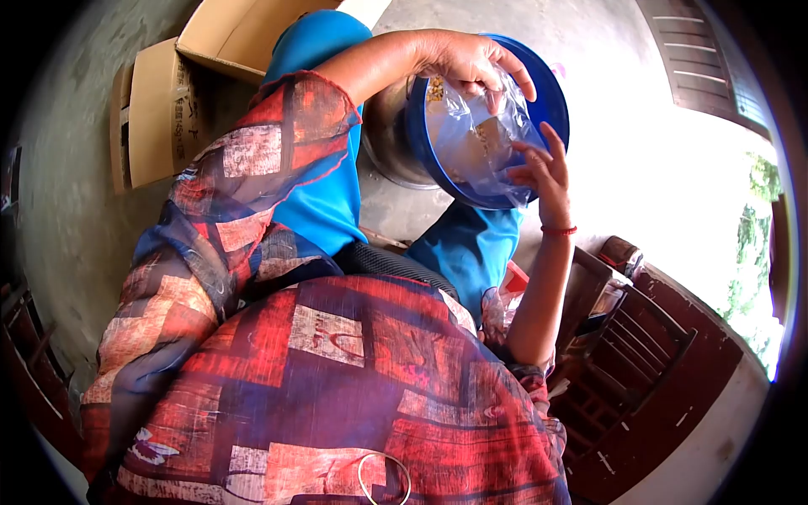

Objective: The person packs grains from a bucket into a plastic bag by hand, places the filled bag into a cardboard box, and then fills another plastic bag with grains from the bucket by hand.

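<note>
A clear plastic bag (484, 139) hangs, mouth spread, over a blue basin (553, 93). My left hand (471, 63) reaches across from the upper left, with its curled fingers on the bag's upper edge and one finger stretched out. On the right side, my right hand (543, 168), with a red band at the wrist, grips the bag's edge between some fingers while another finger points up. Small yellowish-brown pieces (435, 89) show at the basin's left inside. The bag hides part of the basin's contents.
Under the basin is a round metal vessel (387, 139). An open cardboard box (160, 114) stands on the concrete floor at the upper left. My blue-clad knees flank the vessel. Dark wooden furniture (631, 353) is at the lower right, and a shutter (686, 50) at the upper right.
</note>
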Demonstrator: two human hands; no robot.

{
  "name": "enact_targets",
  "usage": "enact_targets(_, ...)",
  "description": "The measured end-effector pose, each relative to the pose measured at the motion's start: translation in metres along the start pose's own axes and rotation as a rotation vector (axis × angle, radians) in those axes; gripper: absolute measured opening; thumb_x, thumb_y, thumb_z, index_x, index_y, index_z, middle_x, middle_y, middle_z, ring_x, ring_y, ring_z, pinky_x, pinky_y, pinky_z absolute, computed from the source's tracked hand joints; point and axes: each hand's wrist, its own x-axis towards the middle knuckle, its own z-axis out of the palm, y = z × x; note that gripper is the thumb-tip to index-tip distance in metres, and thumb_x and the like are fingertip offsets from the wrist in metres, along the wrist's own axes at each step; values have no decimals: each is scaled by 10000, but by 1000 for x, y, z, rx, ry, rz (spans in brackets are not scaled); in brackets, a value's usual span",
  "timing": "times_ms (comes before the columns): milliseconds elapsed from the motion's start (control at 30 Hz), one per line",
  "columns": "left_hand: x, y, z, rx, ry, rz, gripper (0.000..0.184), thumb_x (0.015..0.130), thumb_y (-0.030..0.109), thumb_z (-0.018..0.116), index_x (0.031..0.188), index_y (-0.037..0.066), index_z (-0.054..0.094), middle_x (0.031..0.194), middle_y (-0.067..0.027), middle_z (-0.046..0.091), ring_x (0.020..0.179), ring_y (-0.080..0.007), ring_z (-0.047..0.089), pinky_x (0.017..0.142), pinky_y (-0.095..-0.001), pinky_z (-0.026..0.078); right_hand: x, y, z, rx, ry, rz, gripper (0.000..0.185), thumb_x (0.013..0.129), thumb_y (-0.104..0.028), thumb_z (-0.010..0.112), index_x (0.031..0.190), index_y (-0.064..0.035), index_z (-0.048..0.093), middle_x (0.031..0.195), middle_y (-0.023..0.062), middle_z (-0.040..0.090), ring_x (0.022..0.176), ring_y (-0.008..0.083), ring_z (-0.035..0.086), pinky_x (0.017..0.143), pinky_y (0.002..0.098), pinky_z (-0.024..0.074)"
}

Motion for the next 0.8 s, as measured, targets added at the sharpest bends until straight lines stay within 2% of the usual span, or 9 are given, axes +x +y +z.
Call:
enact_targets(33, -3, 9, 5, -3, 69, -12, 349, 648, -4, 572, 976, 100, 634, 879, -68, 624, 731, -115, 549, 635, -228, 443, 1, -1, -1, 54, 50, -39, 472, 853, -123, 482, 1280, -73, 286, 978, 134, 576, 655, 157, 601, 567, 224, 481)
enact_targets(133, -1, 7, 1, 28, -13, -30, 263, 652, 9, 576, 879, 100, 672, 861, -51, 626, 815, -139, 557, 749, -261, 433, 6, -5, -4, 128, 236, -90, 347, 874, -153, 451, 1205, -67, 394, 861, 120, 611, 629, 134, 596, 559, 211, 474)
enact_targets(200, 5, -2, 3, 111, 67, -14, 214, 646, 49, 588, 831, 99, 682, 822, -44, 632, 782, -129, 562, 722, -261, 437, 8, -5, -12, 244, 191, -106, 313, 876, -155, 448, 1176, -68, 429, 802, 106, 614, 591, 121, 582, 544, 202, 460)
enact_targets(267, 16, -20, 1, 385, 173, 76, 272, 689, 42, 483, 888, 79, 665, 757, -59, 616, 579, -93, 522, 551, -221, 427, 10, -10, -9, 259, 198, -152, 299, 876, -148, 448, 1163, -67, 443, 819, 102, 611, 603, 113, 576, 541, 197, 450)
enact_targets(333, 13, -17, 0, 359, 146, -21, 216, 664, 101, 573, 856, 74, 667, 765, -62, 632, 703, -147, 582, 668, -267, 458, 11, -19, 1, 274, 203, -197, 285, 876, -141, 448, 1151, -67, 457, 835, 98, 608, 615, 104, 569, 538, 191, 440)
enact_targets(433, 13, -23, 1, 550, 199, -9, 179, 655, 130, 624, 814, 56, 656, 778, -79, 639, 744, -170, 592, 703, -287, 466, 17, -19, 11, -246, 292, -399, 316, 843, -70, 476, 1159, -79, 473, 1047, 86, 551, 868, 100, 527, 630, 208, 442)
enact_targets(533, 17, -31, -1, 710, 284, 43, 207, 643, 120, 624, 838, 54, 651, 798, -93, 638, 746, -192, 597, 696, -300, 469, 37, 14, 2, -1074, 130, -657, 346, 832, -148, 490, 1173, -93, 475, 1127, 92, 520, 1017, 235, 503, 826, 318, 424)
enact_targets(733, 14, -27, 5, 801, 334, -43, 261, 613, 87, 599, 869, 58, 648, 823, -120, 634, 767, -219, 605, 679, -318, 471, 37, 37, 9, -878, 74, -211, 348, 837, -194, 455, 1168, -87, 479, 1056, 139, 553, 1042, 274, 504, 854, 333, 400)
enact_targets(800, 16, -27, 5, 821, 338, -45, 268, 591, 92, 609, 853, 59, 652, 803, -110, 637, 743, -219, 607, 645, -320, 474, 37, 42, 9, -877, 126, -303, 305, 837, -201, 461, 1106, -70, 519, 904, 118, 594, 866, 233, 578, 750, 308, 440)
